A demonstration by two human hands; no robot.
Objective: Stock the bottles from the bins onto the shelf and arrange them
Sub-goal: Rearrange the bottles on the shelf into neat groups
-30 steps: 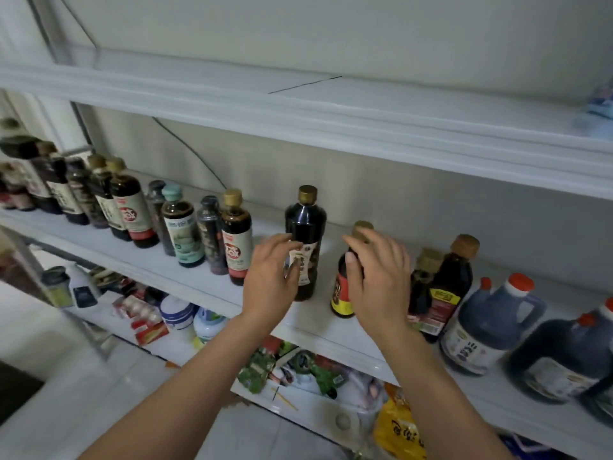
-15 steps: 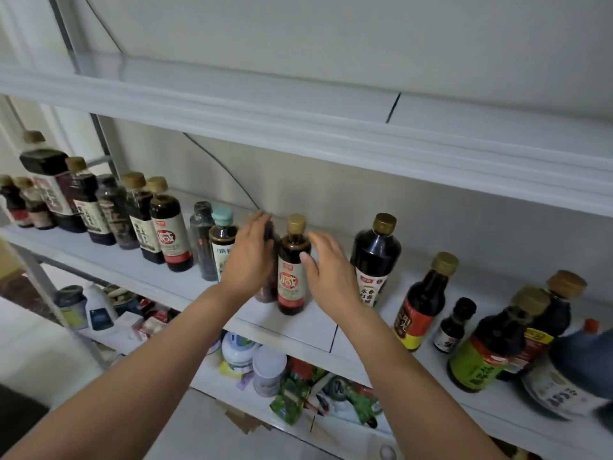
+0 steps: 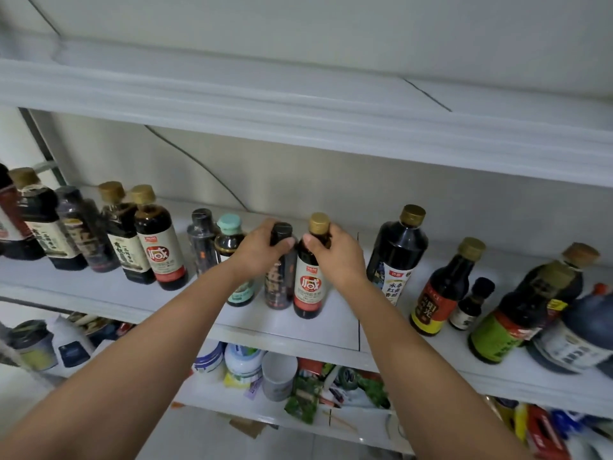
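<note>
Dark sauce bottles stand in a row along the white middle shelf (image 3: 99,293). My left hand (image 3: 262,252) grips the neck of a black-capped bottle (image 3: 278,287). My right hand (image 3: 338,257) grips the neck of the gold-capped bottle with a red and white label (image 3: 310,287) right beside it. Both bottles stand upright on the shelf, touching each other. A teal-capped bottle (image 3: 229,234) and a slim black-capped bottle (image 3: 202,240) stand just left of my left hand. A tall gold-capped bottle with a white label (image 3: 396,257) stands to the right.
More bottles crowd the shelf's left end (image 3: 146,240) and right end (image 3: 441,290), with a large jug (image 3: 574,340) at far right. An upper shelf (image 3: 298,111) hangs overhead. The lower shelf (image 3: 358,423) holds jars, cups and packets.
Both hands moved from the sides of the bottles up to their necks and now grip them. The view shifted slightly left and closer.
</note>
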